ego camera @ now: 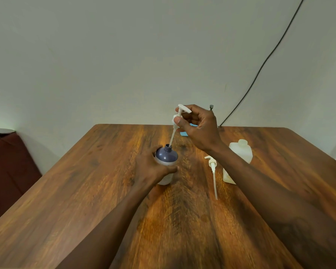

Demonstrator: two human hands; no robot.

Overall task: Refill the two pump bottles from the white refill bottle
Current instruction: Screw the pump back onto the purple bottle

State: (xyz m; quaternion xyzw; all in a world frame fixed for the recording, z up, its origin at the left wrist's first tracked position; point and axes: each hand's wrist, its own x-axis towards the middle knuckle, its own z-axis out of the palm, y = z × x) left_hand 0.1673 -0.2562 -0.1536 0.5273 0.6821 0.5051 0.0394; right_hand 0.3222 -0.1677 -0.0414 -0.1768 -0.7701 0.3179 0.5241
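Note:
A pump bottle [166, 156] with a purple shoulder and pale label stands upright mid-table, neck uncovered. My left hand [150, 167] wraps around its body. My right hand [198, 127] holds a white pump head [179, 113] above it, and the tip of the pump's dip tube sits in the bottle's neck. A second white pump [212, 167] with its long tube lies flat on the table to the right. The white refill bottle [241, 152] stands behind my right forearm, which hides part of it. No second pump bottle is visible.
The wooden table [85, 191] runs to a pale wall. A blue object [184, 133] lies at the far edge, mostly hidden by my right hand. A dark cable [260, 68] runs down the wall at right. Dark red furniture [6, 162] stands at left.

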